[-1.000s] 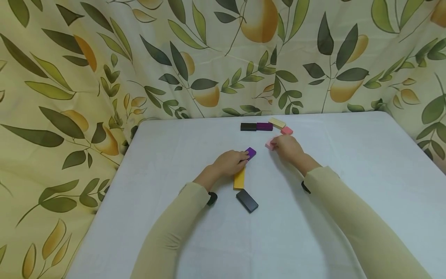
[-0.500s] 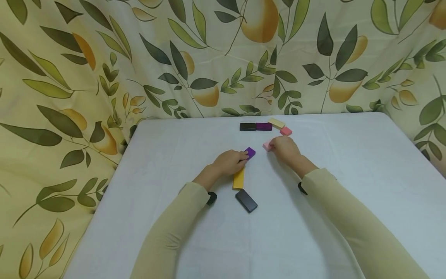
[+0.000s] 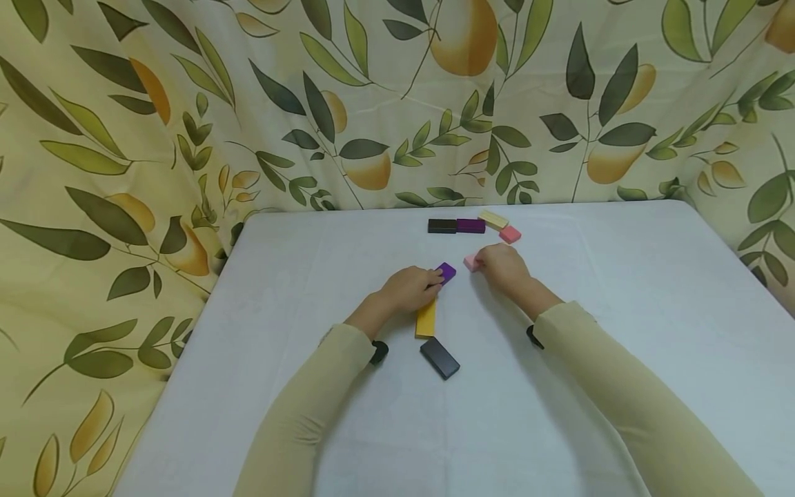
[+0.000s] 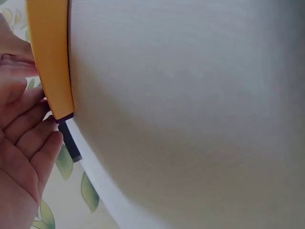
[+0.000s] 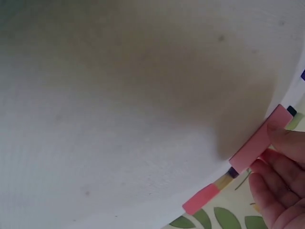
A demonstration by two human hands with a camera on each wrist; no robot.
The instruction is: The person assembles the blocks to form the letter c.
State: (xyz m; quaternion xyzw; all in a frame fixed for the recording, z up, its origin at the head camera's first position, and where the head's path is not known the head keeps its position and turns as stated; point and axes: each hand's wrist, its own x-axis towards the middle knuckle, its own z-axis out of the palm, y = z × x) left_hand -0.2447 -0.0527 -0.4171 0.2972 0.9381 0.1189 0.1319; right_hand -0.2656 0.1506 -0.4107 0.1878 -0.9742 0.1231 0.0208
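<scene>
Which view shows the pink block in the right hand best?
The right wrist view: the pink block appears large there, with the right hand covering little of it. The head view shows only one end past the hand; the left wrist view does not show it.

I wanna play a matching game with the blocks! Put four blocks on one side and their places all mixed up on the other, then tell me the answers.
1. light pink block
2. dark grey block
3. cream block
4. bright purple block

A. between the dark purple block and the coral block
B. touched by the left hand
C. pinched by the right hand
D. lowest block in the head view

Pairs: 1-C, 2-D, 3-A, 4-B
</scene>
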